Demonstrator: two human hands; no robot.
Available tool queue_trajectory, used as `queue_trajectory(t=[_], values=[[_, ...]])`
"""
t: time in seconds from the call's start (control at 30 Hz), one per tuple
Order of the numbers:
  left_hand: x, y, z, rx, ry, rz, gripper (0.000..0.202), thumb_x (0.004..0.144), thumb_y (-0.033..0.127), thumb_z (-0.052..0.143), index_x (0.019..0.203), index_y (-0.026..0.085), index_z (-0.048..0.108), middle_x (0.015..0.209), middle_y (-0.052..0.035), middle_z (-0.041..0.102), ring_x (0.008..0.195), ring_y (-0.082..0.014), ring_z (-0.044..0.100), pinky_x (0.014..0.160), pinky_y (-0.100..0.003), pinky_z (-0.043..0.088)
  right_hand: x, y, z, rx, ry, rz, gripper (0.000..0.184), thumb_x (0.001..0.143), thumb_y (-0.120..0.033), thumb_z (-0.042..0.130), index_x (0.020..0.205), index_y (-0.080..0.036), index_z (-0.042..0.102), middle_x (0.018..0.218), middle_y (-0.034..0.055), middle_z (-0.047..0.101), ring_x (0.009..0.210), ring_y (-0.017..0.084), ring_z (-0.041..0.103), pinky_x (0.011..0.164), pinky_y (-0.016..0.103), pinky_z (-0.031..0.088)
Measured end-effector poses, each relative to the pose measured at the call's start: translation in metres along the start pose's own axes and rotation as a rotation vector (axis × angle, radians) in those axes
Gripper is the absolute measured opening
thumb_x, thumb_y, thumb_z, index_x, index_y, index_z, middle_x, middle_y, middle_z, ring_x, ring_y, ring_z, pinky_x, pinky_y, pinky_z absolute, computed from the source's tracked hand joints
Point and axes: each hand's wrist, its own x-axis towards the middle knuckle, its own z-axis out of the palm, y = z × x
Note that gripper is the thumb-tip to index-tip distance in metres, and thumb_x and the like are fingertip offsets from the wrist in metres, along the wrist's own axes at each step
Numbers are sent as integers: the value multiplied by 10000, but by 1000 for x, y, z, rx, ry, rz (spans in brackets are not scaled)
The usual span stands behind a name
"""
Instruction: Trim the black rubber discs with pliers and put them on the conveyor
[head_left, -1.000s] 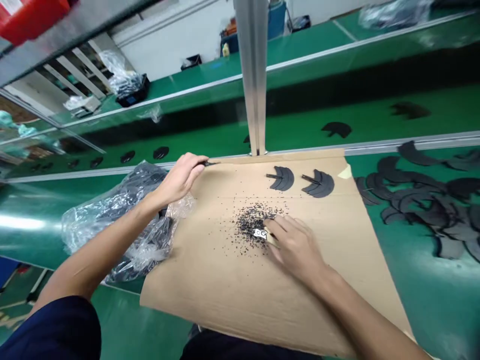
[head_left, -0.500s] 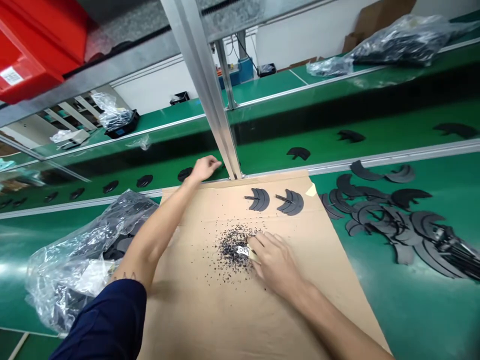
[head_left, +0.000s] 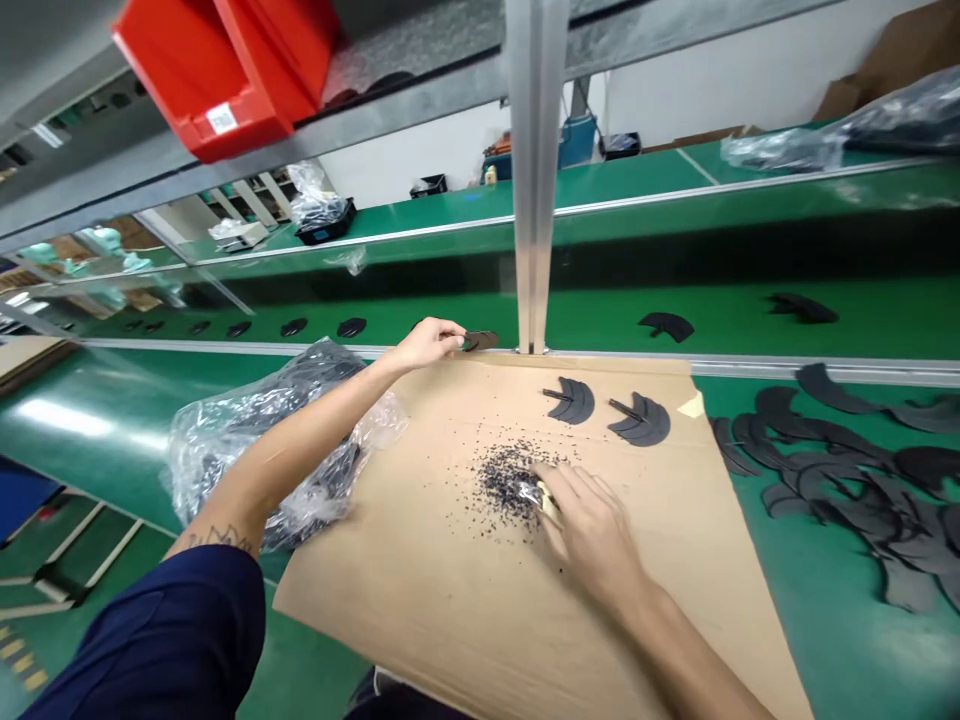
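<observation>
Left fingers (head_left: 450, 327) have shifted from the post (head_left: 532, 220), pinching a dark piece (head_left: 482, 341).

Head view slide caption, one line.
Right hand gripping a small tool at black scraps on cardboard; left hand at a dark part.

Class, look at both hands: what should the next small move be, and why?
Probably to draw the left hand back with the dark piece toward the small tool. That piece is at the left fingertips, by the cardboard's far edge, while the right hand holds the tool over the scattered black bits.
</observation>
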Motion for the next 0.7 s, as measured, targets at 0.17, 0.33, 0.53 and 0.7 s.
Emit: queue_trajectory(t=[0.17, 0.33, 0.53, 0.7], values=[[-101, 18, 16, -217, -278, 225, 237, 915, 277, 618, 1067, 160, 757, 991, -66, 762, 828, -145, 692, 775, -250, 539, 6, -10, -2, 276, 56, 115, 435, 969, -349, 563, 1363, -170, 519, 802, 48, 653, 702, 205, 614, 684, 327, 506], [-161, 33, 34, -256, -395, 387, 271, 981, 295, 553, 1148, 172, 728, 1053, -97, 752, 903, -170, 707, 791, -245, 547, 13, -17, -7, 551, -23, 70, 107, 940, -335, 617, 952, -231, 641, 785, 21, 656, 671, 160, 605, 627, 278, 460], [-158, -21, -24, 507, -190, -6, 218, 969, 285, 544, 904, 192, 730, 959, -85, 742, 983, -243, 690, 913, -331, 522, 20, -26, -12, 679, -88, 442, 360, 883, -536, 636, 715, -231, 541, 595, -40, 444, 530, 129, 411, 510, 271, 351], [-143, -74, -55, 742, -7, -213, 214, 913, 126, 495, 1019, 71, 673, 1109, -228, 671, 1149, -362, 608, 991, -452, 475, 26, -23, -15, 749, -52, 605, 556, 811, -619, 679, 602, -247, 322, 540, -79, 234, 488, 100, 226, 466, 265, 253]])
